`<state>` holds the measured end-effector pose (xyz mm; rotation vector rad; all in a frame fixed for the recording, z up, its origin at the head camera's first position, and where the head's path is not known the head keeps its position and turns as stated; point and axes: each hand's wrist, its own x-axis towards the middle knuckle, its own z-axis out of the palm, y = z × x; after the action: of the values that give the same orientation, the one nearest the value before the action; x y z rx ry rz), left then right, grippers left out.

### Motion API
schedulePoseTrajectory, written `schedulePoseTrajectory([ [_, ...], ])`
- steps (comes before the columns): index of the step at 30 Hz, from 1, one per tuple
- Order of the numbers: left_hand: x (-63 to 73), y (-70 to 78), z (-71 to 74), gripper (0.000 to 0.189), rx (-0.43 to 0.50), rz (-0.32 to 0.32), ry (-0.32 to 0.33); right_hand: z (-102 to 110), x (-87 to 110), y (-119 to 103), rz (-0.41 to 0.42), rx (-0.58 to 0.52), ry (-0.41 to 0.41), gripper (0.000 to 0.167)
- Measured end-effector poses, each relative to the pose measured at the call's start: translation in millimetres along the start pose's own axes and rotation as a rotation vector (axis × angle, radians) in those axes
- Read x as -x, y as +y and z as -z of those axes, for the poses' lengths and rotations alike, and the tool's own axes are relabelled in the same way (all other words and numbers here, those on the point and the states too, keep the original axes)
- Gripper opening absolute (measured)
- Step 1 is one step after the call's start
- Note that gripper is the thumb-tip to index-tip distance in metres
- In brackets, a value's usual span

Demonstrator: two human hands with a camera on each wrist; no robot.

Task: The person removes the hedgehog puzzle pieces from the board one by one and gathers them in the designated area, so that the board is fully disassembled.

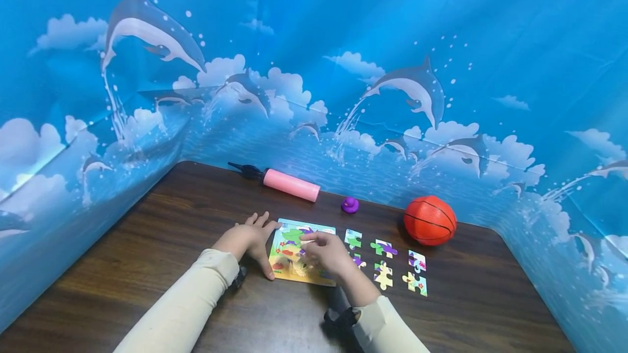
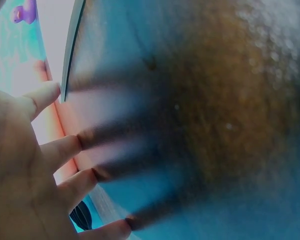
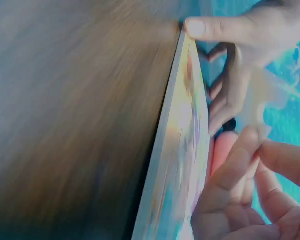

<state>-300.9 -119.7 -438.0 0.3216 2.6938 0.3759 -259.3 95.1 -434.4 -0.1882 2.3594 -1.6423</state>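
Note:
A jigsaw board (image 1: 279, 273) with a bright cartoon picture lies flat on the table. My left hand (image 1: 251, 237) spans its left side, fingers spread and fairly straight; the thumb touches the lower left corner and the index finger the upper left corner. Over the board's middle, my right hand (image 1: 327, 254) pinches a pale puzzle piece (image 3: 260, 102) between thumb and forefinger, blurred in the right wrist view. Its printed face cannot be made out. The right hand hides part of the picture. Several loose puzzle pieces (image 1: 383, 275) lie right of the board.
Behind the board are a pink hand pump (image 1: 291, 184) with a black end and a purple rubber duck (image 1: 350, 205). A red ball (image 1: 430, 220) with black lines stands at the back right. A blue dolphin-print curtain (image 1: 304, 108) surrounds the dark wooden table (image 1: 162, 233).

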Motion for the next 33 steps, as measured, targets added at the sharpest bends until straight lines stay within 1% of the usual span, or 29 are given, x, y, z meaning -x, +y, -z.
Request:
schedulePoseTrajectory([
  [2,-0.6,-0.7,-1.2,0.13,0.007,0.003,0.002,11,8.0,5,0.009,0.017,0.028,0.023],
  [4,-2.5,-2.4,-2.7,0.13,0.013,0.007,0.005,24,17.9,12,0.036,0.039,0.059,0.022],
  [8,-4.0,-4.9,-2.7,0.131,0.014,-0.005,0.02,53,38.2,27,0.067,0.102,0.103,0.019],
  [12,-4.6,-6.5,-2.2,0.13,0.016,-0.007,0.03,77,52.0,40,0.063,0.176,0.096,0.017],
  [15,-4.5,-6.2,-2.6,0.129,0.026,-0.007,0.032,88,58.1,46,0.061,0.239,0.076,0.015],
  [19,-4.5,-4.9,-4.5,0.129,0.025,-0.008,0.027,94,61.8,50,0.074,0.296,0.051,0.013],
  [26,-3.9,-4.4,-5.2,0.128,0.013,0.005,0.018,92,60.0,51,0.107,0.359,0.043,0.011],
  [30,5.5,2.1,2.5,0.126,0.013,0.0,0.007,90,59.7,50,0.099,0.433,0.092,0.006],
  [33,11.8,5.8,6.8,0.124,0.015,-0.01,0.008,89,58.8,49,0.078,0.464,0.136,0.004],
])
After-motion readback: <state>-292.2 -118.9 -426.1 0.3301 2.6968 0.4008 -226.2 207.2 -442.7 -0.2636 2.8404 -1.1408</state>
